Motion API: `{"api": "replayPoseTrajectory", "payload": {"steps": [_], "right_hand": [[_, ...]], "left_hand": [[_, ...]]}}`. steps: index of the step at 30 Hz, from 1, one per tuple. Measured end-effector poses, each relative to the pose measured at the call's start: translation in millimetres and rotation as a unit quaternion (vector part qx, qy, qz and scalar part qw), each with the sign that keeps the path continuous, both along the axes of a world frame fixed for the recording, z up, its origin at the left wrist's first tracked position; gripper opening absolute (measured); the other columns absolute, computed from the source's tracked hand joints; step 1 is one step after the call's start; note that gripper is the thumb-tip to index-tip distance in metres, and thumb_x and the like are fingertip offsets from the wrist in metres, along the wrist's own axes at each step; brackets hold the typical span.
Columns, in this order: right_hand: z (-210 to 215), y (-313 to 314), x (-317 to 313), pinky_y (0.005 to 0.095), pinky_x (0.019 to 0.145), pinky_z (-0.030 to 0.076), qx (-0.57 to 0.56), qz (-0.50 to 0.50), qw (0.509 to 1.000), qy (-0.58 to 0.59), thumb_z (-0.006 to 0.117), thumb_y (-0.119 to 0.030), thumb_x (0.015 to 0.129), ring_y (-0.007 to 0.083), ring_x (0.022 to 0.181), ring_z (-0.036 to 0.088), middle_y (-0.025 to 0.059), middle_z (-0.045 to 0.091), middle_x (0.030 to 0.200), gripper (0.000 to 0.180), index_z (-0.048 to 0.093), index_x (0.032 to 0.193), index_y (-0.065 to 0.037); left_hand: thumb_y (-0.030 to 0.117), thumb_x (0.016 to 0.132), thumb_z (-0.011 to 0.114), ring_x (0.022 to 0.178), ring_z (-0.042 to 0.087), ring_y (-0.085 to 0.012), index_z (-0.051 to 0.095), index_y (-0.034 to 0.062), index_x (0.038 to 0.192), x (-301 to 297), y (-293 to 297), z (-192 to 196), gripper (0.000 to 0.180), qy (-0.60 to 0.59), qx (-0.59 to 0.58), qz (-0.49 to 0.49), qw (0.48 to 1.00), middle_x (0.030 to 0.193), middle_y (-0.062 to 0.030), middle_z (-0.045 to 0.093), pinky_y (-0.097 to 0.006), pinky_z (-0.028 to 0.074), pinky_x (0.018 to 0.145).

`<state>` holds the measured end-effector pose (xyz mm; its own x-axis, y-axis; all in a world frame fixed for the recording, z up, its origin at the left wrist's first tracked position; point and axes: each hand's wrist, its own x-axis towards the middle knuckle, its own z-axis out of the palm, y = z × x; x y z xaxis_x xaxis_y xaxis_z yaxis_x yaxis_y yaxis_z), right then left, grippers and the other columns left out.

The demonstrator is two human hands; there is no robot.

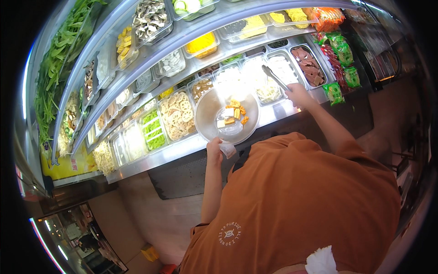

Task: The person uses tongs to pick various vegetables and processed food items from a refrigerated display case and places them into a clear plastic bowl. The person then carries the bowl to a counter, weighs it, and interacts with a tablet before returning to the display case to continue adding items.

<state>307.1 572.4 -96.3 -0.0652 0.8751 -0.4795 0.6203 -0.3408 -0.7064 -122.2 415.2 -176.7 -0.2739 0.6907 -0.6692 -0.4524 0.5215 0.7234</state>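
- You are standing at one long, curved refrigerated display counter of steel and glass (pixel 150 160), which is running in three tiers from your left across to your upper right, each tier filled with clear rectangular food tubs.
- You are wearing one rust-orange short-sleeved shirt (pixel 296 201), which is filling the lower right of the view.
- One tub of pale sliced lotus root (pixel 177 115) is sitting just left of the bowl, and one tub of pink sliced meat (pixel 309 65) is lying near the far right end of the lowest tier; more tubs are there than you can count surely.
- Your left hand (pixel 214 148) is holding one round, shallow steel bowl (pixel 226 115) over the counter's front edge, fingers curled tight on its near rim, together with a bit of clear plastic.
- The bowl is carrying several small orange and pale cubes.
- Your right hand (pixel 299 95) is closing around one pair of steel tongs (pixel 274 77), which is pointing into a tub of pale food (pixel 267 89).
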Motion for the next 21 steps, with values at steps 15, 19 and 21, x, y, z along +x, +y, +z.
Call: {"api": "replayPoseTrajectory", "payload": {"steps": [15, 19, 21], "right_hand": [[-34, 42, -28, 0.0438, 0.042, 0.055, -0.061, 0.075, 0.987, -0.130, 0.055, -0.009, 0.091, 0.0295, 0.050, 0.067, 0.0206, 0.066, 0.065, 0.025, 0.067, 0.092, 0.013], [-21, 32, -21, 0.0439, 0.041, 0.055, -0.060, 0.030, 0.991, -0.119, 0.056, -0.011, 0.093, 0.0284, 0.050, 0.067, 0.0199, 0.066, 0.066, 0.024, 0.067, 0.095, 0.010], [-9, 19, -10, 0.0435, 0.040, 0.055, -0.042, 0.008, 0.997, -0.064, 0.056, -0.013, 0.095, 0.0275, 0.050, 0.067, 0.0185, 0.066, 0.067, 0.023, 0.066, 0.097, 0.008]], "left_hand": [[0.006, 0.080, 0.059, 0.085, 0.066, -0.0308, 0.064, -0.0088, 0.094, 24, 4, 10, 0.021, 0.002, -0.012, -0.026, 1.000, 0.094, -0.0163, 0.064, -0.045, 0.057, 0.075], [0.005, 0.080, 0.059, 0.085, 0.065, -0.0300, 0.064, -0.0084, 0.093, 27, 0, 14, 0.019, 0.000, -0.014, -0.024, 1.000, 0.094, -0.0159, 0.064, -0.044, 0.056, 0.075], [0.004, 0.077, 0.058, 0.082, 0.064, -0.0285, 0.065, -0.0099, 0.095, 27, -2, 13, 0.023, -0.003, -0.015, -0.012, 1.000, 0.092, -0.0147, 0.063, -0.041, 0.054, 0.074]]}}
